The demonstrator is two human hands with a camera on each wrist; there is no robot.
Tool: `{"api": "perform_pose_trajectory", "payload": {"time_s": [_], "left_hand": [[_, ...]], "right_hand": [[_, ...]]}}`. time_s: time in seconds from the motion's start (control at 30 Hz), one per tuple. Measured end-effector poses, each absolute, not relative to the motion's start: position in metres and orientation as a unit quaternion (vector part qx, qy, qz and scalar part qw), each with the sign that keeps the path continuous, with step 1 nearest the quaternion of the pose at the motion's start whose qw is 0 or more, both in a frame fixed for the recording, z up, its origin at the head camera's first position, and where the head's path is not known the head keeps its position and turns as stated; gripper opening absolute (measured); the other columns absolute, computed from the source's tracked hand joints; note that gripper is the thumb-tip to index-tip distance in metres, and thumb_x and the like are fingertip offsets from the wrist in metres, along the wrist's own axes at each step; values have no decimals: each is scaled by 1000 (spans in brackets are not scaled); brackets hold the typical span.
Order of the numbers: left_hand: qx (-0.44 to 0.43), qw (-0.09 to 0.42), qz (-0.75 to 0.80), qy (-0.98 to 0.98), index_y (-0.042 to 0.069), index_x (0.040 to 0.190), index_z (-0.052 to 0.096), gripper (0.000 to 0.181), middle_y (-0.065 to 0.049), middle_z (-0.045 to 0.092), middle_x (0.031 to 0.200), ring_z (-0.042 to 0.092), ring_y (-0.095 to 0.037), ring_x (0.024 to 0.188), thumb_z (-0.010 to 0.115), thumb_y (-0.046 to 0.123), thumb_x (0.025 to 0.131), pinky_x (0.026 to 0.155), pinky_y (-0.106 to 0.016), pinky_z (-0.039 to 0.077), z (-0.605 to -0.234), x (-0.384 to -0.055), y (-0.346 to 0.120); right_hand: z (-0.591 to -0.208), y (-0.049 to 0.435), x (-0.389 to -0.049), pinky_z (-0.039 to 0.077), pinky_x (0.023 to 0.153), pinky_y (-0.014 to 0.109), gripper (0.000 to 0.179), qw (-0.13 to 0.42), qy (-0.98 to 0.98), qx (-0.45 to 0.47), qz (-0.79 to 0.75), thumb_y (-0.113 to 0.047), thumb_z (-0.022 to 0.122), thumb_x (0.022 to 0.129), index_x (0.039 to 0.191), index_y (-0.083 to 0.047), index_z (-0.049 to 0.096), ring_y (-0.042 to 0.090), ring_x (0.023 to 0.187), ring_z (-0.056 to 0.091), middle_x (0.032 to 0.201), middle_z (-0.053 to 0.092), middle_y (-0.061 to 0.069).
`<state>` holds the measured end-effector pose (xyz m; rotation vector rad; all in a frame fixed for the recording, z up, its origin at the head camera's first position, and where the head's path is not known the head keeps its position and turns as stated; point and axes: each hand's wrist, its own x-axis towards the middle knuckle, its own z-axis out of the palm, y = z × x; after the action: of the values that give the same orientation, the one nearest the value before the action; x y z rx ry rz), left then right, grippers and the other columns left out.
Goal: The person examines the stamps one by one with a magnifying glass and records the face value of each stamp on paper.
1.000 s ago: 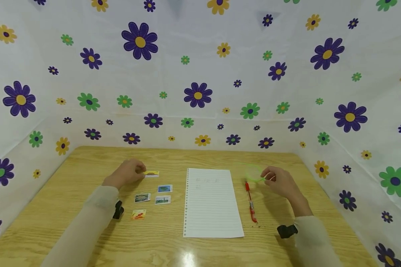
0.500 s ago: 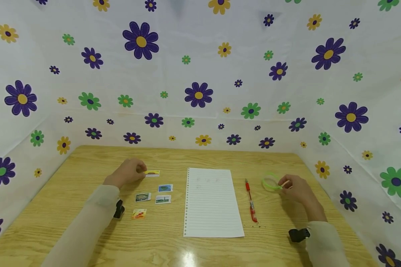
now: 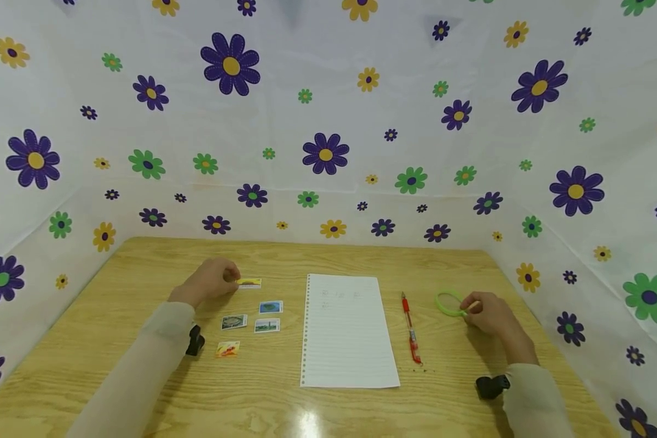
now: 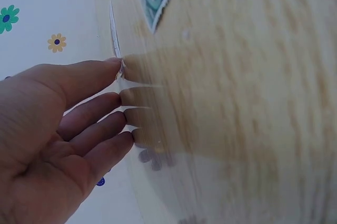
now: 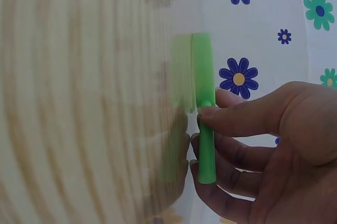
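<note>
At the back left, my left hand (image 3: 210, 280) pinches the left end of a yellow postage stamp (image 3: 250, 283). The left wrist view shows this stamp (image 4: 114, 34) nearly edge-on at the thumb tip, the fingertips down at the wood. My right hand (image 3: 487, 311) grips the handle of a green magnifying glass (image 3: 448, 305) between thumb and fingers. In the right wrist view its rim (image 5: 203, 68) stands edge-on, close against the tabletop. Nearer me than the left hand lie more stamps: a blue one (image 3: 271, 307), a dark one (image 3: 233, 322), a green-and-white one (image 3: 267, 325) and a yellow-red one (image 3: 227, 349).
A lined sheet of paper (image 3: 350, 340) with faint marks near its top lies mid-table. Right of it is a red pen (image 3: 409, 328), with small dark crumbs by its near end. Flower-print cloth (image 3: 328, 109) walls the wooden table (image 3: 263, 413) at the back and sides.
My right hand has moved right and toward me with the magnifying glass, from above the pen's tip to the pen's right. The left hand stays at the yellow stamp.
</note>
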<state>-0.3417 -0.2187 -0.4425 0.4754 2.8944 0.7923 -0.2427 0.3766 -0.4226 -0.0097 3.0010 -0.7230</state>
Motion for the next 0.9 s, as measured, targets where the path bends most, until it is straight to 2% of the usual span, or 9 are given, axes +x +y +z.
{"api": "perform_pose_trajectory", "payload": {"time_s": [0.23, 0.33, 0.5, 0.73, 0.9], "left_hand": [[165, 37, 251, 953, 0, 113, 72, 20, -21, 71, 122, 64, -39, 116, 71, 8, 95, 106, -57, 50, -446, -345, -218], [167, 29, 249, 953, 0, 116, 71, 23, -22, 70, 124, 63, -40, 118, 70, 9, 95, 107, -58, 50, -445, -345, -219], [170, 24, 250, 953, 1, 124, 69, 28, -24, 66, 134, 61, -44, 126, 67, 10, 98, 109, -61, 48, -440, -343, -217], [236, -8, 276, 932, 1, 131, 66, 34, -23, 63, 141, 58, -47, 132, 68, 10, 98, 109, -62, 47, -431, -328, -189], [288, 20, 271, 918, 4, 142, 60, 47, -17, 61, 146, 55, -41, 137, 69, 17, 99, 113, -58, 46, -426, -304, -156]], "right_hand": [[-418, 378, -243, 55, 77, 49, 11, 53, 970, -1, -237, -4, 66, 93, 104, 0, 68, 43, 99, 66, 107, 71, 28], [-414, 376, -241, 55, 73, 46, 19, 40, 972, 0, -233, -7, 61, 96, 112, 1, 67, 40, 95, 66, 109, 69, 29], [-407, 362, -241, 52, 68, 38, 23, 2, 972, -17, -233, -10, 61, 99, 119, 1, 66, 31, 88, 65, 103, 70, 23], [-404, 324, -250, 54, 66, 36, 20, 7, 963, -101, -250, 1, 62, 96, 114, 1, 70, 27, 85, 66, 98, 69, 20], [-410, 305, -259, 56, 67, 37, 23, 30, 962, -152, -225, 6, 66, 91, 113, -1, 71, 25, 82, 65, 94, 70, 17]]}}
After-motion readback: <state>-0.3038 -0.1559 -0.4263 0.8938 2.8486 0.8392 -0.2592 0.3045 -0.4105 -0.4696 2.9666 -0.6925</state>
